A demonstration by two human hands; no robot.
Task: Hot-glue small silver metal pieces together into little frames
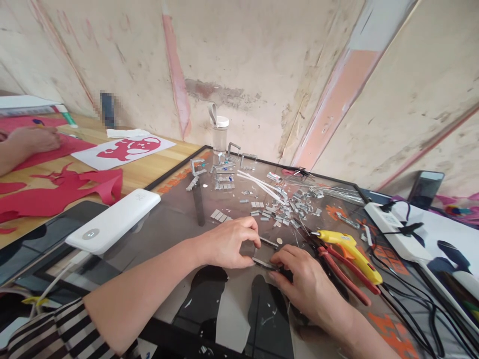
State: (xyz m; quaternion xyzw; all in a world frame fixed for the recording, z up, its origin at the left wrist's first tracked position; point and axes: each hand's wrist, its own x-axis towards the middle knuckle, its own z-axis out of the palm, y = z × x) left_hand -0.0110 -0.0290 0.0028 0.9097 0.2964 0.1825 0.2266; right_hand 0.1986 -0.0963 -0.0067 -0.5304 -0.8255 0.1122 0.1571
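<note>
Between my hands, just above the glass tabletop, is a narrow grey metal strip (265, 264). My left hand (231, 243) is closed in a pinch at the strip's left end. My right hand (301, 276) has its thumb and fingers closed around the right end. A second thin strip (268, 243) lies just beyond, near a small round beige disc (279, 241). Farther off, a loose heap of small grey metal pieces (299, 203) covers the table. A row of flat pieces (220, 216) sits past my left hand.
A yellow glue gun (346, 244) and red-handled pliers (346, 274) lie right of my right hand. Beyond are a white power strip (396, 232) and cables. A white power bank (114, 221) sits left. Another person's hand (35, 139) rests over red paper (63, 149).
</note>
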